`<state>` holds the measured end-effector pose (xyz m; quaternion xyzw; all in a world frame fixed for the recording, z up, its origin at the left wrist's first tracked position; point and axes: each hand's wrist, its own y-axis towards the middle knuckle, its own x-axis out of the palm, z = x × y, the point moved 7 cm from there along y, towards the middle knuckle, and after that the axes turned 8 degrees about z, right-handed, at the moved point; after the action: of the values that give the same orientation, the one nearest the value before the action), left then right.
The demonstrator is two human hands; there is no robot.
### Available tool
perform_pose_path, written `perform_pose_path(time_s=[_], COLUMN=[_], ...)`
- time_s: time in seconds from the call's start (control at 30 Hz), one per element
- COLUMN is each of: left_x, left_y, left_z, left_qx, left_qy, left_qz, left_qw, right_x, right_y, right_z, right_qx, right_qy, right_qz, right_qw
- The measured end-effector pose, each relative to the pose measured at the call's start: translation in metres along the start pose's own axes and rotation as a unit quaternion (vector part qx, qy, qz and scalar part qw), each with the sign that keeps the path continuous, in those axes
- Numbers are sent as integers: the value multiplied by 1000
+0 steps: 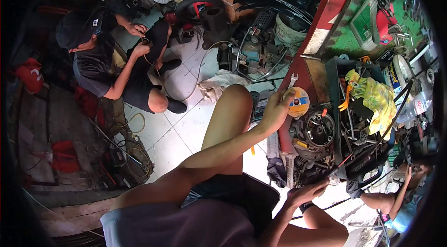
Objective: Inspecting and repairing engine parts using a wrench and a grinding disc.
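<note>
My left hand [278, 109] reaches out over the red bench edge, its thumb pressed on a flat cutting disc [298, 102] with an orange and yellow face and a hole in the middle. An open-end wrench [294, 79] sticks up beyond the fingers; whether the hand grips it too cannot be told. Below the disc lies a round metal engine part [318, 130] with a dark centre. My right hand [308, 193] is lower, near my knee, fingers closed together beside a slim dark tool [333, 174]. What those fingers hold is unclear.
A tool tray [342, 142] holds a yellow plastic bag [372, 98] and loose tools. On the left, a person in dark clothes [95, 67] crouches, holding a thin hose. Another person's arm [401, 195] shows at lower right. Machine parts and a bucket [289, 32] stand at the back.
</note>
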<state>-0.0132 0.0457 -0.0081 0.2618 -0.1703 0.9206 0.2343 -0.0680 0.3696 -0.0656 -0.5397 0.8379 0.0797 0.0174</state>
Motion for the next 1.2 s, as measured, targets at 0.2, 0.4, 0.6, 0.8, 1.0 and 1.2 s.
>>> perform_pose_path(time_s=[0.2,0.4,0.6,0.8,1.0,1.2], left_x=[-7,-1,1,9,8,-6], left_y=[6,-2,-1,-22,-20,-16], left_z=[-1,14,8,34,18,10], left_qx=[60,36,62,13,-35,-67], left_qy=[53,11,68,73,101,127], left_qz=[-3,24,41,71,73,99], left_qw=[997,999,995,995,992,985], right_x=[-18,-6,-13,-12,-14,-6], right_y=[-42,-45,0,-43,-6,-35], right_z=[13,-11,27,-11,-89,-35], right_qx=[-11,52,-145,25,-25,66], right_qy=[8,0,-192,9,112,54], right_qz=[-86,-55,-31,-17,70,-105], right_qw=[996,997,970,1000,991,991])
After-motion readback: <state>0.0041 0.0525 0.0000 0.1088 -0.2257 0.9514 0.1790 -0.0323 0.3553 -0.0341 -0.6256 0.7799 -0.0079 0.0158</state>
